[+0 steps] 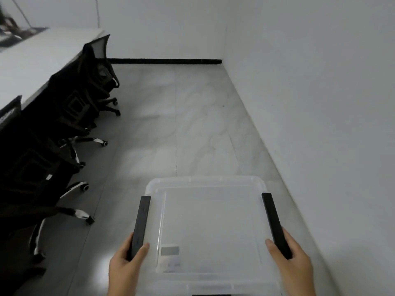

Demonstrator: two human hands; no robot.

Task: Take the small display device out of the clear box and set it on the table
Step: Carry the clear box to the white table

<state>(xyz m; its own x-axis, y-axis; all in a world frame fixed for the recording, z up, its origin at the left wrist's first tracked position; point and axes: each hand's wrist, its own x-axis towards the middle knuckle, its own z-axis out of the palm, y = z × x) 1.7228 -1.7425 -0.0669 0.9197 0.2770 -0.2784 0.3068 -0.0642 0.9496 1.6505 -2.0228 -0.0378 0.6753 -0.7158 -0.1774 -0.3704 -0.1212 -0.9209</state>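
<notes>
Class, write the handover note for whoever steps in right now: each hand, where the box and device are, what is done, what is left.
Left hand: gripping the left black latch of the clear box.
Right hand: gripping the right latch.
Box: lid on, held above the floor.
Device: seen through the lid, near-left in the box.
Table: far left, behind chairs.
Done: nothing yet.
Left: open the box, lift the device out, set it on the table.

Black office chairs (64,116) along a white desk (38,60); grey tiled floor (181,124), white walls (310,82).
</notes>
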